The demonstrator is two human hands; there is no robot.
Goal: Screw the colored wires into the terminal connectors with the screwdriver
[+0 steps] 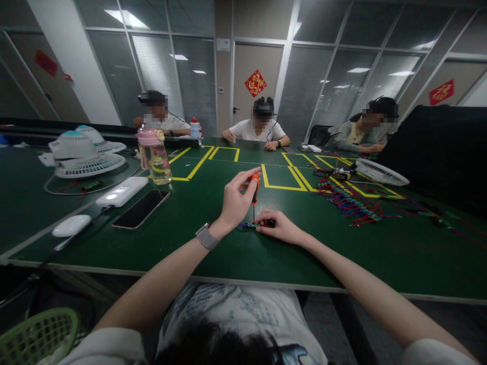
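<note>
My left hand [240,196] is closed around the orange and black handle of a screwdriver [255,190], which stands nearly upright. The screwdriver's thin shaft points down at a small green circuit board [250,225] lying on the green table [213,253]. With its fingers closed on the board's right end, my right hand [277,225] rests on the table. A dark part shows by the right fingers, too small to name. Blue wire sticks out at the board's left side. Whether the tip sits in a screw I cannot tell.
On the left are a phone [141,209], a white power bank [122,191], a white case [71,225], a bottle [162,165] and fans [89,162]. Wired boards [352,203] lie in a row at right. Yellow tape [285,187] marks the table. Several people [256,129] sit opposite.
</note>
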